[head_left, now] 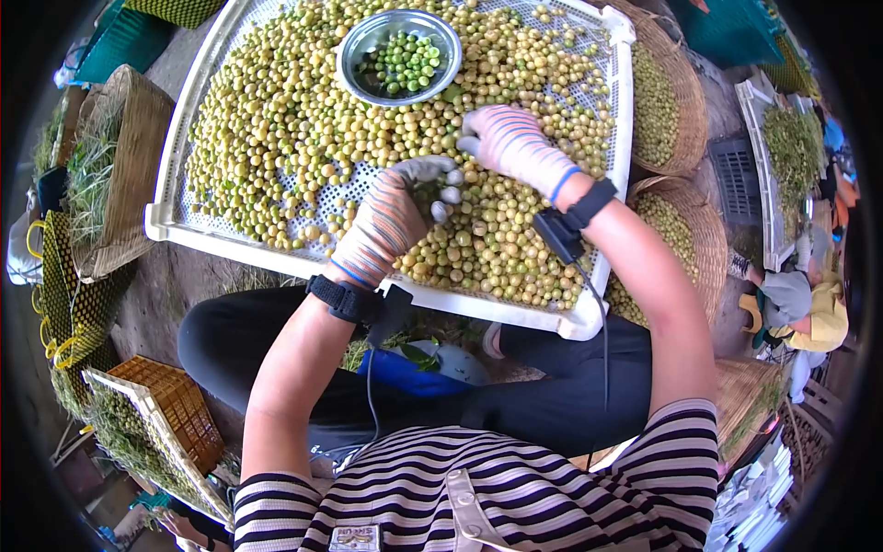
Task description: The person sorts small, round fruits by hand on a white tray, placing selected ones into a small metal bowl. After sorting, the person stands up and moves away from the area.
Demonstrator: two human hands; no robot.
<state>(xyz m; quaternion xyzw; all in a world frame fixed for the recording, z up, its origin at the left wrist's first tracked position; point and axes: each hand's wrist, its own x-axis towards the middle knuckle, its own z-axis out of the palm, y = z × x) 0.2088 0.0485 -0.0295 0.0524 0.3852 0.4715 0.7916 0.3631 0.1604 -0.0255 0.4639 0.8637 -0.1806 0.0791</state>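
Head view: a seated person bends over a white perforated tray spread with small round yellow-green fruits. A steel bowl of greener fruits stands among them at the far side. The gloved left hand hovers over the tray's near middle, cupped narrow around a few green bits in its palm. The gloved right hand, just beyond it, lies fingers-down on the fruits. Whether it pinches one cannot be told. Black wrist straps with cables ride both arms. Woven baskets of like fruit stand to the right, and another person crouches at the far right edge. Picking here looks best done with a light fingertip pinch on one fruit at a time. The cupped hand should stay level and close by so nothing rolls out.
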